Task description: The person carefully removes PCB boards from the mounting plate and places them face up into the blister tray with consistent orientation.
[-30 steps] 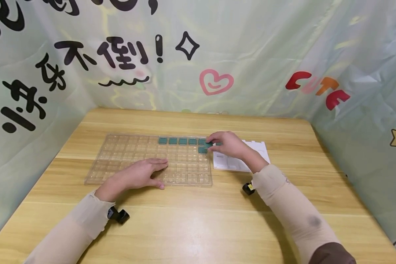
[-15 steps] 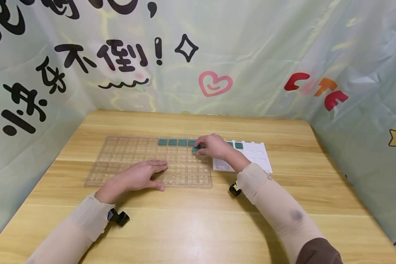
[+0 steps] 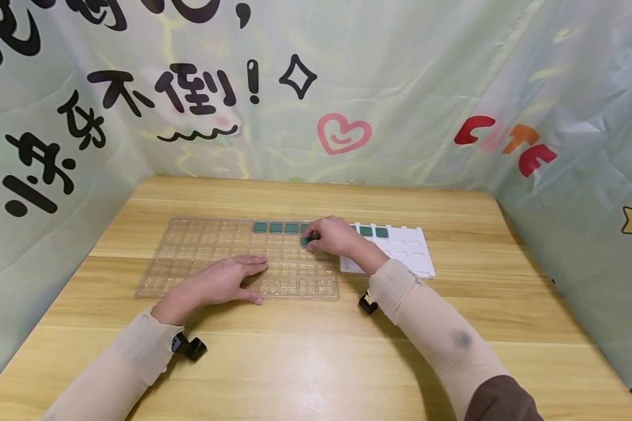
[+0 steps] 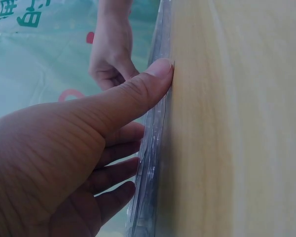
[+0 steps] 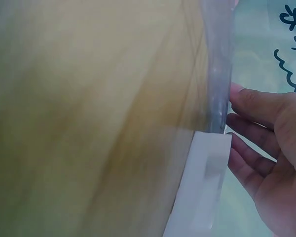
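A clear plastic tray (image 3: 200, 237) with a grid of shallow pockets lies flat on the table. My left hand (image 3: 226, 280) rests on its front part with fingers extended; in the left wrist view the thumb (image 4: 138, 94) lies along the tray's edge. My right hand (image 3: 337, 237) pinches a small green square chip (image 3: 305, 241) between thumb and fingertips, low over the tray's second row of pockets. Several like chips (image 3: 276, 227) sit in the back row, and the right hand hides some pockets. In the right wrist view the right hand (image 5: 271, 133) is beside the tray's edge.
Against the tray's right side lies a white pocketed tray (image 3: 411, 251), with a few green chips (image 3: 381, 233) in its back row. Wooden tabletop (image 3: 305, 362) extends in front of both trays. A printed curtain (image 3: 400, 88) encloses the back and sides.
My right hand has moved left with the green chip, from the clear tray's right edge to over its second row. Chips on the white tray have come into view. The left hand stays put.
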The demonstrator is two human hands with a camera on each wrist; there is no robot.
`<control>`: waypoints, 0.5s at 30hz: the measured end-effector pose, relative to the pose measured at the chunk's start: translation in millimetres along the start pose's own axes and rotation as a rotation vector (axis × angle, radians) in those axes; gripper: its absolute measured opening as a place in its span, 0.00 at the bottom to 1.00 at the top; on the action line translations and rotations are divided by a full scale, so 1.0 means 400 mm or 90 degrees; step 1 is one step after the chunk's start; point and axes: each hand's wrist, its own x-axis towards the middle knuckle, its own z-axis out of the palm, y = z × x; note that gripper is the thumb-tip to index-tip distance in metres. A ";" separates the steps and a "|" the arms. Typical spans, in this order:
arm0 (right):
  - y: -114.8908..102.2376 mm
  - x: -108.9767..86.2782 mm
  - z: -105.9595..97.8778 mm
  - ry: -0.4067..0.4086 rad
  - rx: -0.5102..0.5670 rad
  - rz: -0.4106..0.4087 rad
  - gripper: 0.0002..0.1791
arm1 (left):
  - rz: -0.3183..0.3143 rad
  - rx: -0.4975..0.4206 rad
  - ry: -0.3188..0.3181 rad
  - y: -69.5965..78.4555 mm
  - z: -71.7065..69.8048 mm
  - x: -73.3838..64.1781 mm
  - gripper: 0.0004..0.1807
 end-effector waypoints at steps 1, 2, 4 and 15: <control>0.000 0.000 0.000 0.001 -0.002 -0.002 0.13 | 0.000 -0.001 0.000 0.000 0.001 0.000 0.48; 0.001 -0.001 0.001 0.002 -0.003 -0.005 0.13 | 0.001 -0.001 0.001 0.000 0.001 0.000 0.48; 0.002 -0.003 0.001 0.006 -0.005 -0.010 0.13 | 0.003 -0.002 0.003 0.000 0.001 0.000 0.48; 0.018 -0.025 -0.011 0.019 0.030 -0.005 0.13 | 0.002 -0.006 -0.002 0.004 -0.003 -0.002 0.48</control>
